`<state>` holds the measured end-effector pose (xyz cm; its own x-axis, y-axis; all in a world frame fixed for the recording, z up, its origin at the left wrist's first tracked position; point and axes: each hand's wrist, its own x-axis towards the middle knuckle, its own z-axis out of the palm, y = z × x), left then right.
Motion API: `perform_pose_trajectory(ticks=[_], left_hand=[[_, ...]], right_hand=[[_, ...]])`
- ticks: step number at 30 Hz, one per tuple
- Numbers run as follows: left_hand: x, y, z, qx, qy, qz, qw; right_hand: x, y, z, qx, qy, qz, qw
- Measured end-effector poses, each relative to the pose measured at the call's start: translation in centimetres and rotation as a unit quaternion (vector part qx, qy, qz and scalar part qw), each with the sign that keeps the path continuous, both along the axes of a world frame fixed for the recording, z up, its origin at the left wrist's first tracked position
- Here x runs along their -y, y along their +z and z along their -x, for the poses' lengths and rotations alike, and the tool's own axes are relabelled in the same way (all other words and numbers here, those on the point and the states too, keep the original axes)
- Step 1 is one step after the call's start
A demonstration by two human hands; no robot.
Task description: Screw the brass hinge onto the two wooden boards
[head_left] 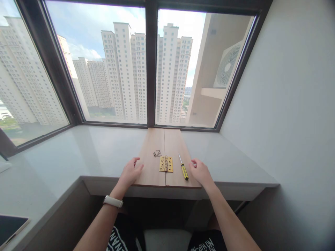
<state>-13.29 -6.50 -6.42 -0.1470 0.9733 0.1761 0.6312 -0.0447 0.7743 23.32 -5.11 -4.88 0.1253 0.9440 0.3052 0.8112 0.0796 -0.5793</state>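
Two pale wooden boards (151, 176) lie side by side on the white counter, their long edges meeting. A brass hinge (166, 164) rests opened flat across the seam. Several small screws (157, 153) are heaped just behind it on the left board. To the hinge's right lies a screwdriver (184, 170) with a yellow and black handle, its tip pointing toward the window. My left hand (131, 171) is at the left board's outer edge, fingers apart and holding nothing. At the right board's outer edge is my right hand (200, 171), fingers loosely curled and apart, also without anything in it.
The white counter (104, 150) runs below dark-framed windows (151, 69), with a white wall (288, 87) on the right. A dark flat object (12, 228) sits at the lower left. The boards reach slightly past the counter's front edge.
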Motion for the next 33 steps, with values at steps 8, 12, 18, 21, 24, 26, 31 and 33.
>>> perform_pose_trajectory(ticks=[8,12,18,21,24,26,31,33], left_hand=[[-0.2,-0.7,0.4,0.062,-0.016,-0.001,0.998],[-0.1,-0.5,0.4,0.053,-0.013,0.003,0.998],[0.7,0.5,1.1,0.028,-0.006,0.003,1.000],[1.0,0.5,2.4,0.027,0.004,0.010,1.000],[1.0,0.0,4.5,0.047,0.013,0.012,0.999],[1.0,-0.2,6.3,0.055,0.016,0.012,0.998],[1.0,0.6,11.0,0.023,0.056,0.040,0.997],[1.2,1.1,12.9,0.026,0.066,0.052,0.996]], right_hand=[[-0.7,-2.1,-0.5,-0.065,0.021,0.016,0.998],[-0.3,-1.6,-0.1,-0.091,0.031,0.006,0.995],[1.1,-0.5,1.6,-0.087,0.017,-0.050,0.995],[1.4,-0.3,2.8,-0.089,0.038,-0.036,0.995],[1.2,-0.6,4.4,-0.088,0.043,-0.002,0.995],[0.9,-1.0,5.8,-0.088,0.051,0.014,0.995],[0.7,-1.7,10.2,-0.100,0.091,0.021,0.991],[0.8,-1.7,12.1,-0.109,0.105,0.019,0.988]])
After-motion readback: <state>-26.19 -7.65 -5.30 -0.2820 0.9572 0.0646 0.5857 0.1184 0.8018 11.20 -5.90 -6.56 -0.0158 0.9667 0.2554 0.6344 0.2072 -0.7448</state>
